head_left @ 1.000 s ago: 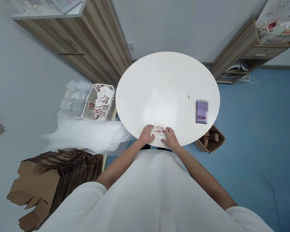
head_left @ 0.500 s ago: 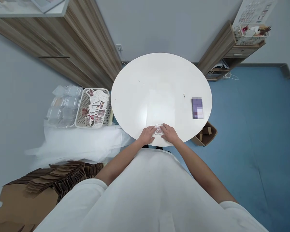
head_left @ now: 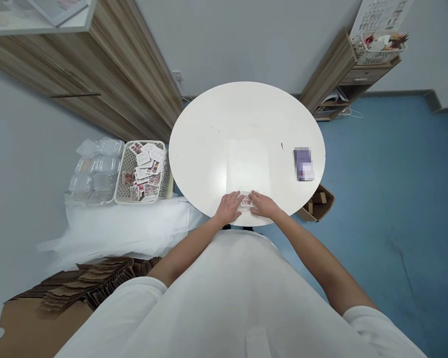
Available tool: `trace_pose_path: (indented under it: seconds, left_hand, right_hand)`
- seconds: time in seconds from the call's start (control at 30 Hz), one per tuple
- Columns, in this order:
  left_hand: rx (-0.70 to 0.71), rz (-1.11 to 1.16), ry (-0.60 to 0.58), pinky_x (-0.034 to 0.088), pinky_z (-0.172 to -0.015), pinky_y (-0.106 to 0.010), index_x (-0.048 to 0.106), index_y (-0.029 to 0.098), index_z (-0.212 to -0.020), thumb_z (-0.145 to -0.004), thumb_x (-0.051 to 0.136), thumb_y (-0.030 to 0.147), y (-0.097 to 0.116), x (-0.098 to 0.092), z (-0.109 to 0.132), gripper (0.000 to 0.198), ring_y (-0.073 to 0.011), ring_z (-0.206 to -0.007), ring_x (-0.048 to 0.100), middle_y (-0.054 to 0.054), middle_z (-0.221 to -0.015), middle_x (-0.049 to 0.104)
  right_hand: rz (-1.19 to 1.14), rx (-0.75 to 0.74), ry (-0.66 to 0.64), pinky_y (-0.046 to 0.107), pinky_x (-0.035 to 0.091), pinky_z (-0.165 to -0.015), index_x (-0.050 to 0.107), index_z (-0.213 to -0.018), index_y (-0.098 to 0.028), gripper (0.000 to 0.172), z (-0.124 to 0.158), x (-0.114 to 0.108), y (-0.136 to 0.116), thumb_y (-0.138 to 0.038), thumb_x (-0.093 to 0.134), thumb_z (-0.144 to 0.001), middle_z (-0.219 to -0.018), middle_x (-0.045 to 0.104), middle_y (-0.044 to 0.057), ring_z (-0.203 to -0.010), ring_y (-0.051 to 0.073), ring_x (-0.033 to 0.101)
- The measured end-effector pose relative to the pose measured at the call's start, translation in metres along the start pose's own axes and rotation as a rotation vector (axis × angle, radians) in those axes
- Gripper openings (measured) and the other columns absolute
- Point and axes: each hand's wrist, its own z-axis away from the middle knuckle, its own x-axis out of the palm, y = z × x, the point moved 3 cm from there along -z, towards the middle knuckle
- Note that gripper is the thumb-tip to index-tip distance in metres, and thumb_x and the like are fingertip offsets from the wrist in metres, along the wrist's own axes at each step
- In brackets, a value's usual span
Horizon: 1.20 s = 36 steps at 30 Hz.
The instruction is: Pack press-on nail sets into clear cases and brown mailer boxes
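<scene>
A small clear plastic box [head_left: 245,201] with reddish patterned contents lies on the white oval table [head_left: 246,114] near its front edge. My left hand [head_left: 229,207] grips the box from the left side, fingers closed against its edge. On the opposite side my right hand [head_left: 263,205] presses its fingers to the right edge. The box sits between both hands, and the fingertips cover parts of its two sides. What exactly is inside is too small to make out.
Left of the table stands a white basket [head_left: 120,188] of printed cards and small packs, beside stacked clear containers [head_left: 97,171]. Folded cardboard [head_left: 41,318] is at lower left. A pixelated purple item [head_left: 302,163] lies on the table's right; a cardboard box [head_left: 325,211] is below.
Both hands stay at the box, with the fingers shifted slightly around its sides and covering a little more of it. The whole view has tilted slightly with my head.
</scene>
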Motion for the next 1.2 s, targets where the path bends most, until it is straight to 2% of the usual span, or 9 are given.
trace_pose_path:
  seconds: [0.13, 0.2, 0.3, 0.37, 0.5, 0.6, 0.8, 1.0, 1.2]
  left_hand:
    - [0.052, 0.000, 0.025, 0.023, -0.100, -0.041, 0.041, 0.021, -0.123, -0.076, 0.044, 0.014, 0.001, -0.003, -0.003, 0.048, -0.0199, -0.120, 0.040, -0.007, -0.128, 0.048]
    - [0.063, 0.020, 0.027, 0.024, -0.100, -0.042, 0.045, 0.022, -0.120, -0.078, 0.040, 0.011, 0.001, -0.004, -0.004, 0.043, -0.0185, -0.117, 0.043, -0.005, -0.125, 0.052]
    - [0.044, 0.055, 0.020, 0.024, -0.100, -0.042, 0.046, 0.023, -0.118, -0.079, 0.038, 0.011, 0.000, -0.007, -0.003, 0.042, -0.0176, -0.115, 0.045, -0.005, -0.125, 0.052]
    - [0.019, 0.077, 0.001, 0.025, -0.100, -0.041, 0.045, 0.024, -0.119, -0.078, 0.039, 0.011, 0.000, -0.009, -0.001, 0.043, -0.0172, -0.116, 0.045, -0.005, -0.126, 0.051]
    - [0.002, 0.116, -0.048, 0.026, -0.099, -0.041, 0.046, 0.023, -0.118, -0.077, 0.041, 0.012, 0.003, -0.012, 0.007, 0.043, -0.0178, -0.115, 0.046, -0.005, -0.127, 0.050]
    - [0.008, 0.145, -0.082, 0.028, -0.099, -0.041, 0.047, 0.024, -0.118, -0.077, 0.043, 0.014, 0.006, -0.012, 0.014, 0.041, -0.0182, -0.111, 0.049, -0.005, -0.125, 0.052]
    - [-0.066, 0.320, -0.106, 0.037, -0.093, -0.035, 0.050, 0.022, -0.117, -0.081, 0.043, 0.022, 0.001, -0.015, 0.018, 0.036, -0.0181, -0.106, 0.053, -0.004, -0.119, 0.057]
    - [-0.208, 0.576, -0.161, 0.041, -0.091, -0.030, 0.054, 0.020, -0.116, -0.085, 0.037, 0.031, -0.020, -0.021, -0.002, 0.037, -0.0182, -0.106, 0.053, -0.003, -0.117, 0.058]
    - [-0.326, 0.664, -0.342, 0.045, -0.080, -0.028, 0.062, 0.021, -0.100, -0.081, 0.040, 0.031, -0.040, -0.014, -0.020, 0.031, -0.0170, -0.092, 0.058, 0.000, -0.102, 0.065]
  right_hand:
    - [-0.126, 0.017, -0.006, 0.034, 0.042, -0.085, 0.041, -0.120, -0.017, 0.048, 0.005, -0.002, 0.006, -0.028, 0.053, -0.075, -0.131, 0.041, 0.014, -0.110, 0.023, 0.050]
    - [-0.156, 0.013, 0.002, 0.036, 0.038, -0.092, 0.038, -0.124, -0.016, 0.057, 0.009, 0.000, 0.007, -0.034, 0.056, -0.074, -0.136, 0.035, 0.015, -0.122, 0.026, 0.038]
    - [-0.142, 0.000, 0.029, 0.043, 0.031, -0.099, 0.026, -0.134, -0.016, 0.082, 0.018, 0.006, 0.006, -0.045, 0.062, -0.066, -0.144, 0.019, 0.015, -0.132, 0.030, 0.017]
    - [-0.111, 0.001, 0.069, 0.046, 0.029, -0.099, 0.018, -0.137, -0.018, 0.088, 0.027, 0.011, 0.003, -0.042, 0.064, -0.066, -0.146, 0.013, 0.014, -0.133, 0.030, 0.013]
    - [-0.076, 0.050, 0.185, 0.040, 0.039, -0.093, 0.030, -0.133, -0.020, 0.058, 0.043, 0.021, -0.006, -0.018, 0.047, -0.078, -0.139, 0.033, 0.012, -0.123, 0.024, 0.038]
    - [-0.113, 0.083, 0.228, 0.037, 0.045, -0.085, 0.043, -0.124, -0.023, 0.042, 0.050, 0.024, -0.012, -0.016, 0.037, -0.083, -0.129, 0.047, 0.008, -0.108, 0.021, 0.052]
    - [-0.293, 0.101, 0.211, 0.032, 0.049, -0.076, 0.050, -0.115, -0.026, 0.032, 0.046, 0.009, -0.010, -0.023, 0.033, -0.087, -0.114, 0.058, 0.002, -0.095, 0.017, 0.058]
    - [-0.522, 0.148, 0.150, 0.033, 0.044, -0.085, 0.054, -0.112, -0.025, 0.031, 0.017, -0.017, 0.007, -0.031, 0.037, -0.087, -0.113, 0.060, 0.003, -0.101, 0.017, 0.055]
    - [-0.637, 0.229, -0.028, 0.032, 0.046, -0.079, 0.061, -0.100, -0.023, 0.026, -0.010, -0.017, 0.021, -0.030, 0.042, -0.083, -0.103, 0.064, 0.002, -0.092, 0.018, 0.058]
